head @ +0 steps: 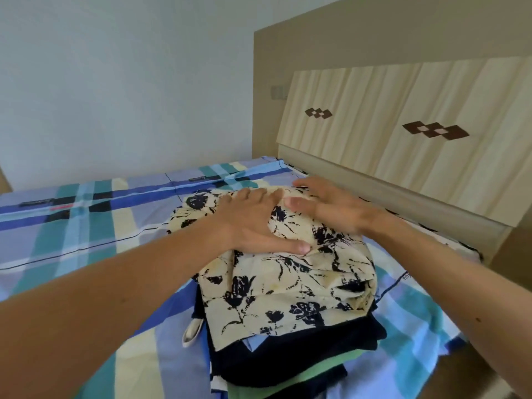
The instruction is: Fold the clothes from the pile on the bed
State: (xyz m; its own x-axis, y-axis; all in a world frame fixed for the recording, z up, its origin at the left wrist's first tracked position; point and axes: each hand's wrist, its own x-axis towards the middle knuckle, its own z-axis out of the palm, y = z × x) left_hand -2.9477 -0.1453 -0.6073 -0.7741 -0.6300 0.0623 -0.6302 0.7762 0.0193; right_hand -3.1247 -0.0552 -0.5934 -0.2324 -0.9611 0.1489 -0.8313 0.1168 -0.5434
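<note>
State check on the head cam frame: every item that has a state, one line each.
floral garment: folded, on top of the stack
left hand: open, flat, pressing on the floral garment
right hand: open, flat, pressing on the floral garment
navy garment: folded, under the floral garment
green garment: lower in the stack, only an edge shows
bed sheet: spread, lightly creased
</note>
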